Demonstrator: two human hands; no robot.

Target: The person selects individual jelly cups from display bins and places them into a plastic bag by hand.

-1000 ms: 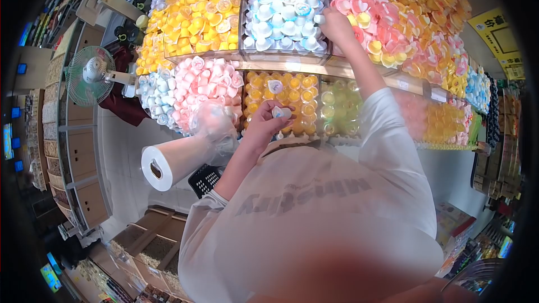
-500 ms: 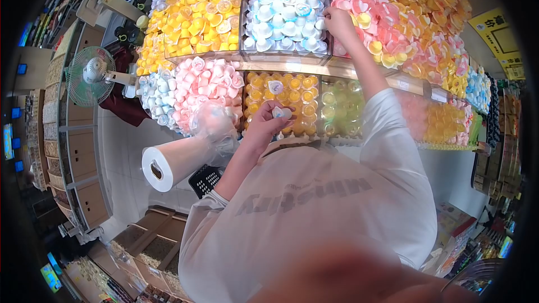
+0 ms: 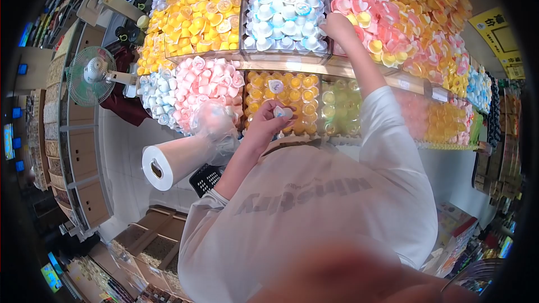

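Observation:
My left hand (image 3: 268, 119) is closed in a pinch on a small white jelly cup (image 3: 283, 112) with a bluish tint, held in front of my chest. Below that hand sits a compartment of orange jelly cups (image 3: 297, 96). My right hand (image 3: 337, 26) reaches to the right edge of a clear bin (image 3: 242, 22) heaped with white and blue jelly cups (image 3: 289, 27). Its fingers curl downward over the cups by that edge; their tips are mostly hidden, and what they grip cannot be made out.
Yellow jelly cups (image 3: 205, 19) lie left of the bin, pink ones (image 3: 370, 8) to its right. A roll of plastic bags (image 3: 177, 160) stands out at my left, near pink-white cups (image 3: 205, 87). Further left is a fan (image 3: 92, 76). Green cups (image 3: 341, 106) fill a front compartment.
My right hand has shifted slightly down at the bin's right edge, its fingers bending further downward. My left hand keeps its jelly cup in nearly the same place.

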